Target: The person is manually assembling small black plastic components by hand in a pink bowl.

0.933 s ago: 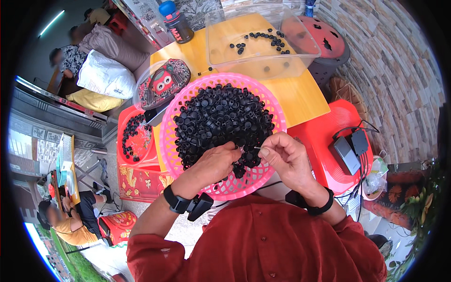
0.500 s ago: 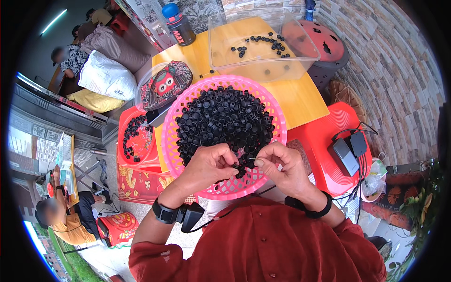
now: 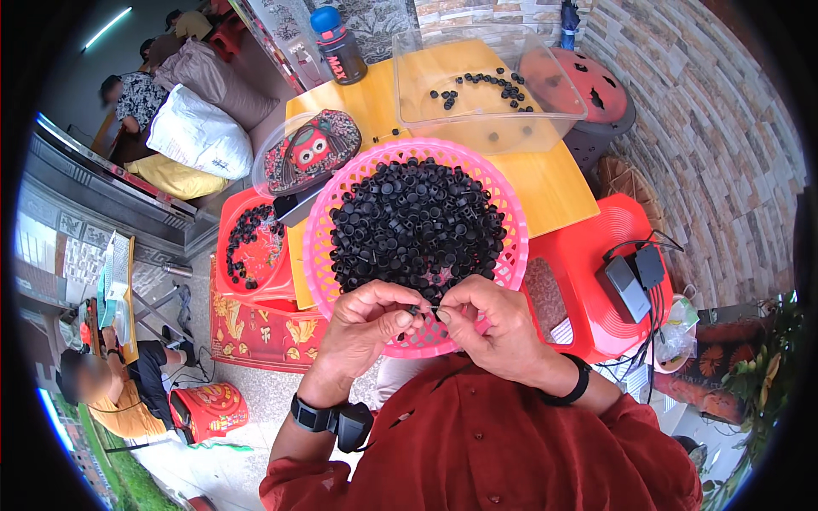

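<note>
1. Black caps [image 3: 417,209] lie heaped in the pink basket [image 3: 518,234];
2. Left hand [image 3: 362,328] pinches a small black piece [image 3: 415,310]; right hand [image 3: 494,328] pinches a thin pin [image 3: 434,307]; best keep both steady over the basket;
3. The caps look round, many hollow; most of the black piece is hidden;
4. The pin looks pale.

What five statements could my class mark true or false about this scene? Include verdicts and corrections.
1. A pink basket holds many black caps. True.
2. The bottle's lid is red. False: the bottle has a blue lid.
3. The hands are far apart. False: the left hand and right hand are close together.
4. A grey box lies on a red stool. True.
5. The clear tray is brim-full. False: the clear tray holds only scattered caps.
</note>
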Demonstrator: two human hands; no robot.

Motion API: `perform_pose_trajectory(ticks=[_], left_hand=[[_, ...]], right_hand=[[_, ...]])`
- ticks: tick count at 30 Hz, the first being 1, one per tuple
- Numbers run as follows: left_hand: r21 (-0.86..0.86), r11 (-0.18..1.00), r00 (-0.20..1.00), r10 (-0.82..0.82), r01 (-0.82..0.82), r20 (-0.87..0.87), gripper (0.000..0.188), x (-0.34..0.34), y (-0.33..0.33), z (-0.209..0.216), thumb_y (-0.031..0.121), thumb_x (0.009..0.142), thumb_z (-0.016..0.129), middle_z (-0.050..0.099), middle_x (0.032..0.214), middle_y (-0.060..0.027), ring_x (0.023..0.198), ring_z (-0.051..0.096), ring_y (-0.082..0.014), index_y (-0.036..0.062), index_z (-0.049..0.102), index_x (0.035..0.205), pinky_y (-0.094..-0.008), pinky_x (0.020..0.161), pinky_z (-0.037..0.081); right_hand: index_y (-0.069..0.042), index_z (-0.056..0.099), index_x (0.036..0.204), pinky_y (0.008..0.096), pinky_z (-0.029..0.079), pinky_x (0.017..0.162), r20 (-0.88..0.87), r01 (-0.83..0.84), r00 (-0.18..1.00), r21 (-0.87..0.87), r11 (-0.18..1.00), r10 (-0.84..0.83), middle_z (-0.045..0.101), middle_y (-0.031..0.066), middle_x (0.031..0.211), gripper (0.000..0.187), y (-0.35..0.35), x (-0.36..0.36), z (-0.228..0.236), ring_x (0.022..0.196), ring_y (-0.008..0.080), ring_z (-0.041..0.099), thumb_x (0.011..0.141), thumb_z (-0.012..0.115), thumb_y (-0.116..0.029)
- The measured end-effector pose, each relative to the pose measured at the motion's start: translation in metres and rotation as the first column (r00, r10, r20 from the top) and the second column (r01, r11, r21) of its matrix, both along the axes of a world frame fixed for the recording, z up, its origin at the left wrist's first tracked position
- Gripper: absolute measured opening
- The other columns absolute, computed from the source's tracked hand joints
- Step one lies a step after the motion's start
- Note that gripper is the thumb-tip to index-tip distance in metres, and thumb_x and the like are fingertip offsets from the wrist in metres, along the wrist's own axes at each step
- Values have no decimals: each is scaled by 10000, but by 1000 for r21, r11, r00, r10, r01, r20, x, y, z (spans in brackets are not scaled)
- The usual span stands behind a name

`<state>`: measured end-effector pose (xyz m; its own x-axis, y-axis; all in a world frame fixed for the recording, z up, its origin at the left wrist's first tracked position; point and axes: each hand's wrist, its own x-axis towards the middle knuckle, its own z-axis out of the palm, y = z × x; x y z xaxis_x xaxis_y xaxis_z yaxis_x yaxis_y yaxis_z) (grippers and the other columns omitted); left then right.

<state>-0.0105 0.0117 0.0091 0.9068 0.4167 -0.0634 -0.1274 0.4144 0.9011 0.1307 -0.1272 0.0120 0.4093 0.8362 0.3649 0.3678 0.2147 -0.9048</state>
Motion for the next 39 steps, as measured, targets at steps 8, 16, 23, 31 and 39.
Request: perform_pose_trajectory(ticks=[8, 16, 23, 31, 39], left_hand=[[-112, 993, 995, -31, 41, 90, 158, -1, -3, -13, -47, 854, 579, 588, 1021, -83, 915, 570, -125, 5, 608, 1001, -261, 797, 475], [211, 974, 995, 91, -83, -30, 345, -3, -10, -12, -151, 801, 547, 587, 1018, -65, 936, 563, -104, 10, 564, 1106, -243, 795, 469], [601, 795, 983, 164, -83, -81, 436, -5, -12, -11, -164, 762, 550, 609, 949, -44, 855, 580, -102, 20, 558, 1157, -236, 756, 486], [828, 552, 966, 253, -98, -54, 401, 0, -21, -3, -120, 717, 583, 614, 901, -87, 754, 617, -157, 32, 597, 1088, -263, 639, 511], [198, 972, 982, 148, -123, -114, 432, -4, -14, -9, -99, 839, 547, 626, 1020, -66, 914, 584, -95, 54, 485, 1239, -239, 794, 492]], right_hand=[[-17, 566, 860, 321, 482, 539, 96, 66, 993, 28, 997, -68, 580, 103, 759, 125, 6, -7, -6, 641, 233, 611, 773, 649, 17], [-21, 551, 839, 351, 469, 522, 179, 6, 984, -16, 1000, -3, 565, 105, 717, 123, 10, -6, -8, 617, 256, 603, 771, 652, -2], [-25, 536, 814, 372, 475, 510, 262, 1, 965, -55, 998, 13, 568, 102, 714, 125, 10, -7, -6, 622, 282, 604, 751, 642, -3], [-28, 533, 812, 396, 488, 517, 494, 92, 869, -123, 988, -20, 578, 109, 721, 112, 11, -14, 0, 643, 296, 613, 762, 632, -42], [-31, 607, 1017, 270, 491, 562, 42, -33, 998, -108, 994, 38, 601, 82, 826, 276, 7, -5, -10, 710, 176, 624, 762, 710, -12]])
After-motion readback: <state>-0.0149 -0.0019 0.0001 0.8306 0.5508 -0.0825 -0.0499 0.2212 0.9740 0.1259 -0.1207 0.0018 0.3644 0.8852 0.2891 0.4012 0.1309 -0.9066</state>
